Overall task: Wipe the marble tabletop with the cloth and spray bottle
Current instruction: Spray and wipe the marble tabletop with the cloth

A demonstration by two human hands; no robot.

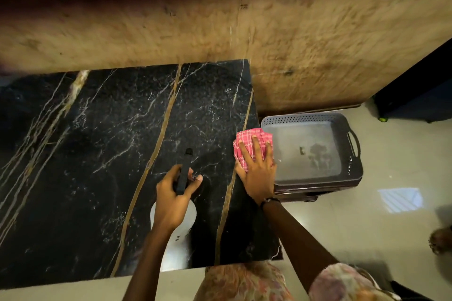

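A black marble tabletop (102, 144) with gold and white veins fills the left and middle of the view. My left hand (172, 199) grips a spray bottle (184, 171) with a black head and a pale translucent body, held over the tabletop's near right part with the nozzle pointing away from me. My right hand (256, 168) lies flat with spread fingers on a pink checked cloth (247, 140), pressing it at the tabletop's right edge. The cloth overhangs that edge slightly.
A grey plastic basket (352, 144) with perforated walls and a handle stands on the pale floor just right of the table. A brown textured wall (293, 32) rises behind the table. A dark object (415, 95) stands at the far right.
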